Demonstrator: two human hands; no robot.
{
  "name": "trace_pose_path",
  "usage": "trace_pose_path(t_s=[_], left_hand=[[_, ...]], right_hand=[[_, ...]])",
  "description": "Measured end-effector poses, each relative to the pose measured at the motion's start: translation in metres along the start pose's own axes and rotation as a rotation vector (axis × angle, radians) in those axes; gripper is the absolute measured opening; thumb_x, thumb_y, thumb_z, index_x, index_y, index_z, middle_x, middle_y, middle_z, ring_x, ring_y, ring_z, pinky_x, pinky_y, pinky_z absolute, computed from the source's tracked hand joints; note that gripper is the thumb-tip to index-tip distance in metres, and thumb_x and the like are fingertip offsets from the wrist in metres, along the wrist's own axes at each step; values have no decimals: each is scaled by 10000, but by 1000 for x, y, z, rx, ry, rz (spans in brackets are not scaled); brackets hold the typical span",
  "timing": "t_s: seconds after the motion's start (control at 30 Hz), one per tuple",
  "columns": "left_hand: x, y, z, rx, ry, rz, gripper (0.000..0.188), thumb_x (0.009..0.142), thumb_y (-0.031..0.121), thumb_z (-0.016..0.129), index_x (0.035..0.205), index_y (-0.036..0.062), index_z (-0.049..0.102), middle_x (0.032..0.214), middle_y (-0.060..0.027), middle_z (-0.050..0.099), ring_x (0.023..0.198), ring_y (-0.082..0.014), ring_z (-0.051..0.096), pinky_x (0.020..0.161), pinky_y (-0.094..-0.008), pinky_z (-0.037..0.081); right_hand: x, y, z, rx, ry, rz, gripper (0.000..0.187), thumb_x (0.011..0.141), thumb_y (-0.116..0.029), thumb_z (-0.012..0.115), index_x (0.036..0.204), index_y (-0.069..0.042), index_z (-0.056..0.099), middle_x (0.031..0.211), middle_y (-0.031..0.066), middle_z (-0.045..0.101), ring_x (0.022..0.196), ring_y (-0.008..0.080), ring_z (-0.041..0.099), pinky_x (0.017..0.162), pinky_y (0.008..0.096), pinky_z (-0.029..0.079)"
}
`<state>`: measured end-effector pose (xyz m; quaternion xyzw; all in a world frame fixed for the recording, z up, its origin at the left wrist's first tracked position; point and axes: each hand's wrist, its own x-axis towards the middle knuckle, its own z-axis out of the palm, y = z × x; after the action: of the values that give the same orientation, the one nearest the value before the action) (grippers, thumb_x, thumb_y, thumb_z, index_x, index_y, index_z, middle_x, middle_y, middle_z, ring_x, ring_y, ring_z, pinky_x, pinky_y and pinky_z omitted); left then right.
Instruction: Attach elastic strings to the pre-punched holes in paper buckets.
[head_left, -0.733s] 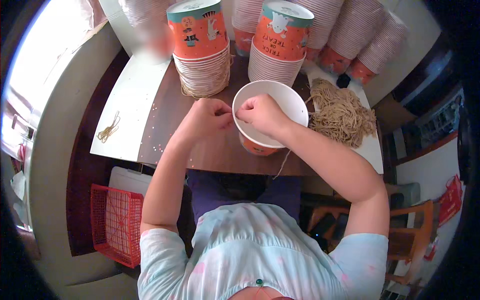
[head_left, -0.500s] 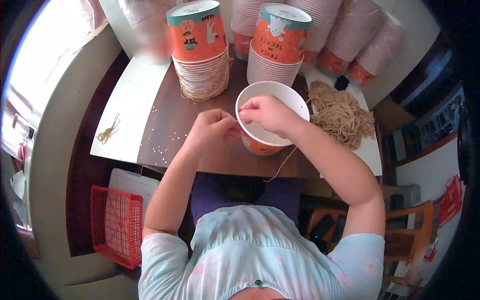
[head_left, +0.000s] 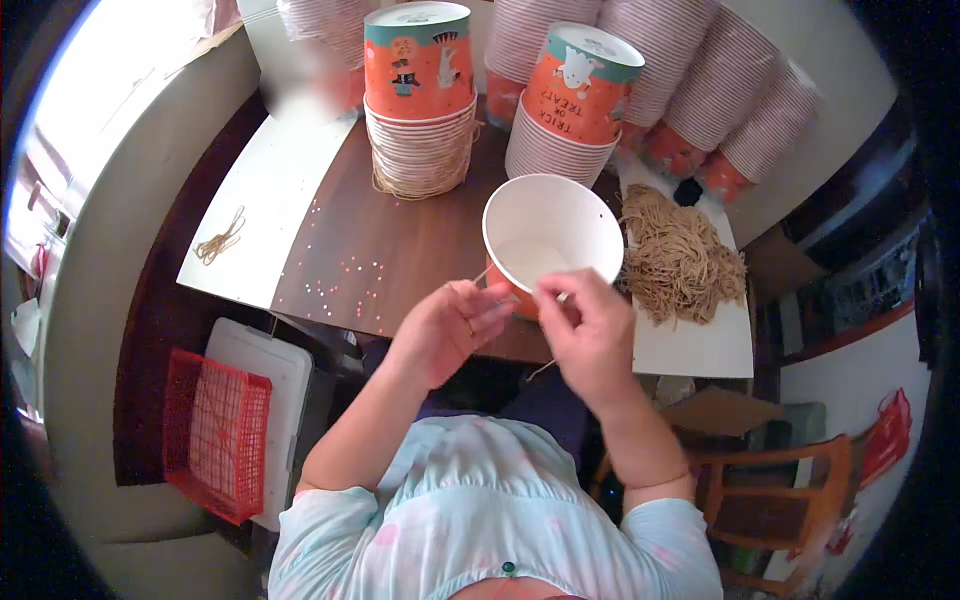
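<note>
I have one big paper bucket [head_left: 550, 235] in front of me, at the near side of the brown table [head_left: 395, 250]. Its mouth is round and wide and faces up. The inside is smooth and white, and so is the fat rolled rim. Below the rim, a bit of its orange outside peeks out between my hands. There is a tiny dark hole high on the right side of the inside wall.

My left hand [head_left: 458, 322] is by the near left part of the rim, with the fingers loosely bent and partly spread. A thin bit of string shows between its thumb and the bucket, but I can't tell if I am holding it. My right hand [head_left: 588, 330] is at the near right part of the rim, with the fingers curled in and the thumb close to them. It is a little blurry, so I can't tell if anything is in it. A tan string end [head_left: 540, 373] pokes out below that hand.

Past the bucket are two upside-down bucket stacks [head_left: 418, 70], orange with a green-blue band. A messy tan string pile [head_left: 685, 258] sits on the right
</note>
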<state>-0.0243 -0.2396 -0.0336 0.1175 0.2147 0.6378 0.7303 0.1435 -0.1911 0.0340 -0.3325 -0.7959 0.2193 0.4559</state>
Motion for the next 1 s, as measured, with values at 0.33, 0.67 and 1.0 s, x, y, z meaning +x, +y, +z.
trace_pose_path(t_s=[0.33, 0.67, 1.0], left_hand=[[-7, -20, 4, 316, -42, 157, 84, 947, 133, 504, 947, 56, 536, 1009, -87, 647, 892, -142, 621, 784, -305, 516], [-19, -31, 8, 870, 16, 431, 62, 920, 49, 555, 960, 2, 544, 886, -47, 623, 800, -94, 602, 687, -226, 494], [-20, -19, 3, 1219, 92, 615, 302, 808, -30, 579, 1094, 25, 498, 789, -57, 579, 597, -86, 570, 511, -249, 455]], right_hand=[[-49, 13, 28, 39, -11, -20, 119, 766, -32, 676, 883, -30, 655, 835, 93, 631, 784, 274, 610, 706, 355, 490], [-40, 12, 27, 241, -72, 338, 127, 846, -103, 666, 875, 19, 649, 848, 38, 626, 713, 75, 597, 634, 212, 483], [-45, 24, 36, 341, -64, 456, 90, 831, -87, 673, 853, -2, 654, 808, 46, 642, 674, 95, 598, 603, 241, 487]])
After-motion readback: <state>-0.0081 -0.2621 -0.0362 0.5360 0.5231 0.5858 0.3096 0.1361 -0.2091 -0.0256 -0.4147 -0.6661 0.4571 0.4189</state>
